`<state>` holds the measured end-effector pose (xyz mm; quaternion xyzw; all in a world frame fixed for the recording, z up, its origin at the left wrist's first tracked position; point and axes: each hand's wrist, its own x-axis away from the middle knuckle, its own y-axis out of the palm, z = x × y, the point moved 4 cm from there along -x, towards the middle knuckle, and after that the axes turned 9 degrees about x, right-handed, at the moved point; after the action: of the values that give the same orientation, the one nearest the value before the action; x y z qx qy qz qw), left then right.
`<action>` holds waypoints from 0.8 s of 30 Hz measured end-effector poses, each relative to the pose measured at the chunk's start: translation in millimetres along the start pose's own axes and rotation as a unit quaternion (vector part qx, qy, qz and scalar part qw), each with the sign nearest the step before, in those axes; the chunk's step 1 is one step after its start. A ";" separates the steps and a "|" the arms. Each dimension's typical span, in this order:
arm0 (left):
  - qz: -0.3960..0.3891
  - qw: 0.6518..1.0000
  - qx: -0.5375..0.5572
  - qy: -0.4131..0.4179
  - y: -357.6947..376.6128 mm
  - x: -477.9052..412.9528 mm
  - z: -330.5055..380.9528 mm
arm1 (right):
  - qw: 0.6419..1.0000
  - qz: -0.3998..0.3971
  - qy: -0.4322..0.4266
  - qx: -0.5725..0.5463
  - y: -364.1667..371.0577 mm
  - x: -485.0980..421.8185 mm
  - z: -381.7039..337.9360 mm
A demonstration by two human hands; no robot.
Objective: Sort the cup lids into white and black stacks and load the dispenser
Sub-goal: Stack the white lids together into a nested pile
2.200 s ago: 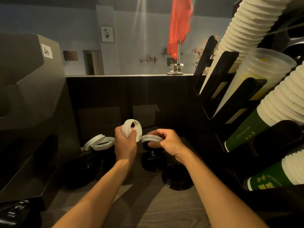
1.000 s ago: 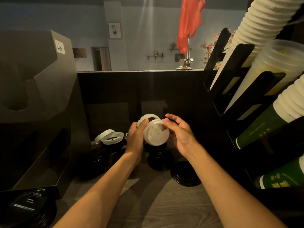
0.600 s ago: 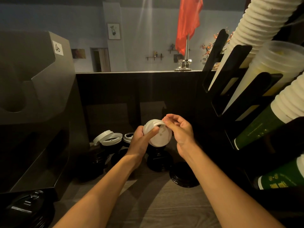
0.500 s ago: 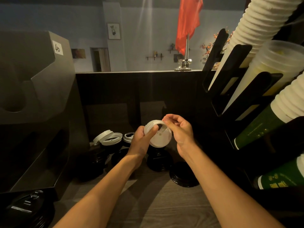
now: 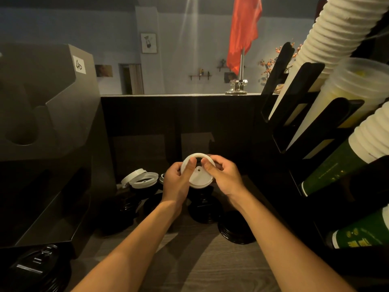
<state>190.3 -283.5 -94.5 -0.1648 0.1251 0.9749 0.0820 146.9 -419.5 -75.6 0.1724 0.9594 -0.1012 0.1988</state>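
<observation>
We see both hands raised above the dark wood-grain surface point(image 5: 202, 262), holding a round white plastic cup lid point(image 5: 198, 179) between them. The left hand point(image 5: 177, 183) grips its left edge, with the thumb pressed on the face turned toward us and the fingers curled behind the rim. The right hand point(image 5: 226, 180) pinches the right edge in the same way, its thumb lying near the small hole in the lid's face. A second white rim shows just behind the lid's top edge; we cannot tell whether that is a separate lid nested there.

The held lid hangs in the air over a group of round black plastic lids point(image 5: 203, 210) that sit on the surface, and one more black lid point(image 5: 235, 230) lies just to their right. To the left of the hands, two loose white lids point(image 5: 143, 179) rest tilted on top of other black lids. More black lids point(image 5: 35, 268) are in the bottom left corner.

On the right stands the black slotted dispenser rack point(image 5: 311, 125), where slanted stacks of white and green paper cups point(image 5: 336, 163) lie. On the left is a large dark angular box point(image 5: 48, 106) with a small white label.
</observation>
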 end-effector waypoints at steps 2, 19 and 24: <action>-0.003 1.000 0.000 -0.002 -0.3 0.9 2.2 | 1.000 0.002 0.000 -0.005 -0.3 0.1 0.4; 0.029 0.999 0.032 0.000 -67.3 38.1 48.1 | 0.996 -0.085 -0.024 0.020 53.8 16.9 -28.8; 0.159 0.985 0.000 0.059 -105.1 45.3 55.7 | 0.992 -0.062 -0.004 0.110 84.6 -12.7 -30.4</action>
<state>152.4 -162.6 -81.9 -0.2005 0.1539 0.9641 -0.0817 178.7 -337.4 -53.5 0.1330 0.9505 -0.2192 0.1753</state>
